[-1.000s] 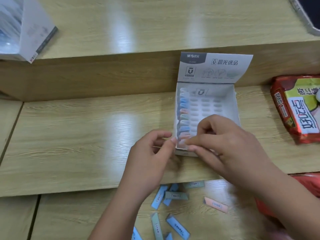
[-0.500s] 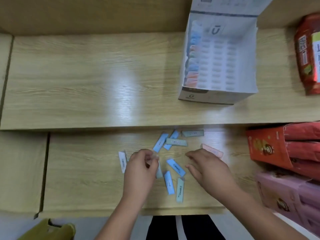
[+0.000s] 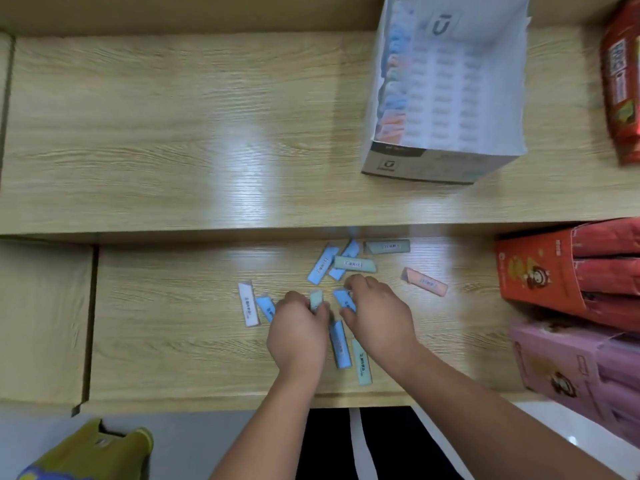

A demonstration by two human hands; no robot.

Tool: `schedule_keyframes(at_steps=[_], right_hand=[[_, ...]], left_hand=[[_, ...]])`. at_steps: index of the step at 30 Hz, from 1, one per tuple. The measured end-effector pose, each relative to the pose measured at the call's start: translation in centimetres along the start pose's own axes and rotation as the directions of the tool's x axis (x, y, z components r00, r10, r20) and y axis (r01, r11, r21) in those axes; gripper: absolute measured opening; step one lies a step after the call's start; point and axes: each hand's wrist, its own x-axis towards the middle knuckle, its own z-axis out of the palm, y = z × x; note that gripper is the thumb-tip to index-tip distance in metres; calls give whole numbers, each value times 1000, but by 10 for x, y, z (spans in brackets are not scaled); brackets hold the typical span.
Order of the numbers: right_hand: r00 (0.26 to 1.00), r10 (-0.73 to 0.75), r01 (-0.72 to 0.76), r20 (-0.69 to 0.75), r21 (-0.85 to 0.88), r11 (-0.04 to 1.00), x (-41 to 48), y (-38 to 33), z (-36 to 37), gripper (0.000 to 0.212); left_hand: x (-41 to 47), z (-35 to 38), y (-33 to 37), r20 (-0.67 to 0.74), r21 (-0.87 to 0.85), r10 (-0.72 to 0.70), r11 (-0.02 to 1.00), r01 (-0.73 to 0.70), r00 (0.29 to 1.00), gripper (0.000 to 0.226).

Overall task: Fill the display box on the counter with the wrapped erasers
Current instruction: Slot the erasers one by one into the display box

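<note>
So, display box (image 3: pixel 415 166): open-topped, on the upper step of the counter (image 3: pixel 173 133). One column of wrapped erasers (image 3: pixel 393 81) stands along its left wall; the rest of its floor shows printed slots.
loose erasers (image 3: pixel 322 265): scattered flat, one step down from the display box on its near side.
left hand (image 3: pixel 299 332): down among the loose ones, nearer than the display box and left of its front corner. Fingers are curled round a pale green eraser (image 3: pixel 316 299) that sticks out at the fingertips.
right hand (image 3: pixel 375 313): just beside the left hand, straight out from the display box front. It pinches a blue eraser (image 3: pixel 344 299) between thumb and forefinger.
white eraser (image 3: pixel 248 304): furthest left of the display box, with another blue one next to it, touching the left hand.
pink eraser (image 3: pixel 424 281): lying alone, roughly under the box's middle.
red carton (image 3: pixel 540 268): lower step, nearer than the display box's right side; pink carton (image 3: pixel 571 362) nearer again.
red packet (image 3: pixel 623 81): right of the display box, same step.
</note>
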Motion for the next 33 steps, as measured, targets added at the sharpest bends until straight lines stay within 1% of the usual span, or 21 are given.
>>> schedule_keyframes(at_steps=[2, 4, 6, 8, 11, 12, 13, 14, 15, 17, 19, 21, 23, 25, 27, 29, 31, 33], right_hand=[[1000, 1, -2, 21, 16, 1000, 3, 0, -2, 34], [998, 16, -20, 55, 75, 997, 3, 2, -6, 28], [997, 32, -42, 76, 147, 988, 3, 6, -15, 24], [998, 42, -53, 51, 233, 971, 1, 11, -34, 24], [999, 17, -6, -29, 365, 931, -2, 13, -79, 21], [999, 15, 3, -40, 420, 907, -4, 12, -97, 22], [999, 13, 9, -42, 491, 871, -6, 10, -116, 23], [999, 9, 17, -42, 561, 827, -8, 7, -136, 25], [999, -3, 35, -53, 611, 791, -11, 3, -156, 26], [994, -49, 103, -99, 655, 748, -16, -3, -194, 26], [983, -108, 181, -149, 670, 720, -20, -7, -230, 19], [962, -141, 268, -234, 701, 661, -20, -8, -263, 15], [931, -122, 345, -344, 718, 605, -12, -6, -289, 14], [897, -92, 399, -432, 702, 590, 5, -2, -309, 12], [869, -69, 430, -490, 679, 596, 28, 3, -320, 10], [855, -52, 432, -516, 652, 623, 54, 4, -322, 21], [847, -56, 424, -529, 609, 671, 77, 2, -315, 31], [821, -74, 421, -566, 513, 749, 95, 0, -305, 36]], left_hand=[[1, 0, 0, 29, -9, -15, 1000, 16, 999, 23], [-1, -1, 0, 58, -64, 6, 998, -3, 998, 21], [-2, -5, -1, 71, -159, 80, 985, -68, 994, 22], [-4, -15, 1, 42, -240, 181, 957, -166, 983, 27], [-3, -45, 15, -57, -357, 320, 878, -319, 946, 20], [-3, -58, 22, -96, -396, 356, 843, -364, 929, 23], [-3, -72, 31, -136, -428, 391, 806, -410, 910, 26], [-3, -86, 42, -169, -446, 426, 771, -454, 889, 25], [-4, -99, 53, -199, -464, 463, 732, -499, 864, 20], [-8, -123, 76, -249, -492, 527, 654, -575, 812, 9], [-13, -143, 98, -281, -534, 576, 570, -624, 767, 7], [-16, -160, 122, -321, -556, 624, 485, -675, 713, 6], [-13, -174, 144, -366, -554, 659, 414, -723, 658, 6], [-7, -182, 164, -367, -551, 688, 382, -742, 626, 10], [-2, -185, 181, -343, -556, 708, 377, -741, 617, 15], [3, -183, 193, -328, -578, 713, 367, -729, 619, 18], [6, -176, 201, -320, -608, 706, 358, -708, 632, 20], [10, -169, 206, -312, -635, 693, 357, -685, 650, 23]])
